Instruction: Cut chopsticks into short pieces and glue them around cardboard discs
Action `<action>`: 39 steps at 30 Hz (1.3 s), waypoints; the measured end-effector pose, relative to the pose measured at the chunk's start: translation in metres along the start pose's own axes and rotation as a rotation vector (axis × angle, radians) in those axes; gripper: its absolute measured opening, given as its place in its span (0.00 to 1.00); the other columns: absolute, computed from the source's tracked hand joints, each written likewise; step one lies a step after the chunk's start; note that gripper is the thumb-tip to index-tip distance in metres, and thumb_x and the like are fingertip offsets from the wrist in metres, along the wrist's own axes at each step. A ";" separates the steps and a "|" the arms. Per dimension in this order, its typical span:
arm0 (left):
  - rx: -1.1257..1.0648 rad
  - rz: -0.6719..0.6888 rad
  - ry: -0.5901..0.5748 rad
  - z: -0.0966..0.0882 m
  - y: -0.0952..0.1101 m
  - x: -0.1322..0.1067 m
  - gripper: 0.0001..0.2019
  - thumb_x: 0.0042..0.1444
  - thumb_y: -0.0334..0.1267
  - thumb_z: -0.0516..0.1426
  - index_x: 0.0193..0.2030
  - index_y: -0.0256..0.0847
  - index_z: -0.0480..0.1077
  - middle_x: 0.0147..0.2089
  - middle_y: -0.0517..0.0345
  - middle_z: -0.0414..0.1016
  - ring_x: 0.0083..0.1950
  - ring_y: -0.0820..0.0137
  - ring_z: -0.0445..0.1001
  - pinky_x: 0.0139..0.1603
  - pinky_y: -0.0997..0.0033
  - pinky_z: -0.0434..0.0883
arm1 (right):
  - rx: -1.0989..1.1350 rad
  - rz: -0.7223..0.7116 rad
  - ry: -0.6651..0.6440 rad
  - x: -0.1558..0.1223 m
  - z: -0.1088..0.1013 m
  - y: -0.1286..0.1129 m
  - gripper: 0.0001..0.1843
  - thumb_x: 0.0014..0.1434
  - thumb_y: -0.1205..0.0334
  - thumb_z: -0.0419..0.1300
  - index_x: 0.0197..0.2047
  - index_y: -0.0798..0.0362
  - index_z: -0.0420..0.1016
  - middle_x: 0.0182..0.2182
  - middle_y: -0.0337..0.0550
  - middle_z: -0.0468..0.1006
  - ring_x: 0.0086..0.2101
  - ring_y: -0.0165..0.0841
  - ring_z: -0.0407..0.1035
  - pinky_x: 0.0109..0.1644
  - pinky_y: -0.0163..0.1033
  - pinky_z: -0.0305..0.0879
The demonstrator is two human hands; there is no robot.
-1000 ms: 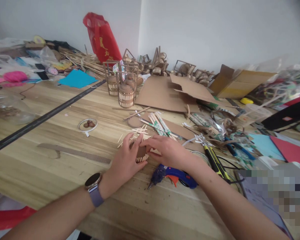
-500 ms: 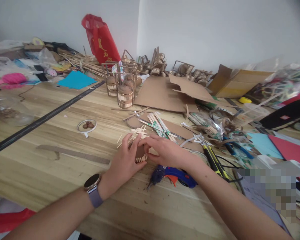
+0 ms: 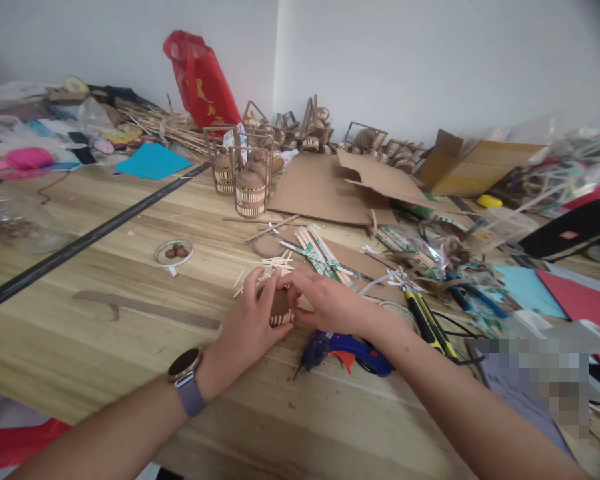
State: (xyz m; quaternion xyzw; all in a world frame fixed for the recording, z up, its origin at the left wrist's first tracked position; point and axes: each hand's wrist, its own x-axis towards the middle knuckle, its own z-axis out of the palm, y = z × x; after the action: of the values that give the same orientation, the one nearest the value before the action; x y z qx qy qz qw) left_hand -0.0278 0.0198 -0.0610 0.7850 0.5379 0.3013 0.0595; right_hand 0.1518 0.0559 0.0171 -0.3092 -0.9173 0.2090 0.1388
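Note:
A small round cardboard piece (image 3: pixel 281 305) with short pale wooden sticks standing round its edge is in the middle of the head view. My left hand (image 3: pixel 244 333), wearing a watch, is closed round its left side, thumb at the near edge. At its right edge my right hand (image 3: pixel 323 300) is pinched, with fingertips against the rim. Whether a stick sits between those fingertips is too small to tell. Loose short sticks (image 3: pixel 280 262) lie just behind my hands. A blue glue gun (image 3: pixel 357 350) with an orange trigger rests below my right hand.
Finished lantern-like baskets (image 3: pixel 251 193) stand behind. A cardboard strip (image 3: pixel 150 310) and a white ring (image 3: pixel 156 253) round several brown beads lie left. Flat cardboard (image 3: pixel 310 187) is at the back. A yellow-black cutter (image 3: pixel 427 327) and pliers (image 3: pixel 480 298) lie right.
My right fingertips have curled in slightly at the rim of the round piece. The left hand and the glue gun stay in place.

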 end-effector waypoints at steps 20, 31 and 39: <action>-0.018 0.013 0.003 0.000 0.000 0.000 0.48 0.47 0.38 0.68 0.70 0.46 0.44 0.66 0.38 0.50 0.62 0.46 0.65 0.49 0.50 0.76 | -0.188 -0.077 -0.070 0.001 0.006 0.006 0.21 0.51 0.75 0.57 0.50 0.59 0.67 0.34 0.47 0.74 0.37 0.39 0.65 0.40 0.42 0.65; -0.028 0.012 -0.003 0.000 -0.001 -0.001 0.48 0.47 0.37 0.67 0.70 0.49 0.44 0.66 0.39 0.49 0.62 0.46 0.65 0.49 0.50 0.75 | -0.128 -0.093 -0.043 -0.003 0.011 0.009 0.19 0.54 0.74 0.56 0.50 0.57 0.68 0.39 0.48 0.73 0.42 0.39 0.66 0.46 0.42 0.66; -0.028 0.001 -0.011 -0.001 0.000 0.000 0.47 0.47 0.38 0.68 0.69 0.48 0.45 0.66 0.38 0.48 0.61 0.46 0.66 0.48 0.50 0.76 | -0.292 -0.105 -0.091 -0.002 0.011 0.007 0.24 0.54 0.73 0.56 0.55 0.60 0.67 0.40 0.52 0.73 0.42 0.42 0.65 0.45 0.45 0.66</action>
State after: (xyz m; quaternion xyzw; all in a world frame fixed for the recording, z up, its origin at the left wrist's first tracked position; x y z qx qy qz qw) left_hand -0.0284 0.0195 -0.0607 0.7861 0.5331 0.3042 0.0733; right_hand 0.1528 0.0565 0.0041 -0.2680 -0.9581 0.0797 0.0615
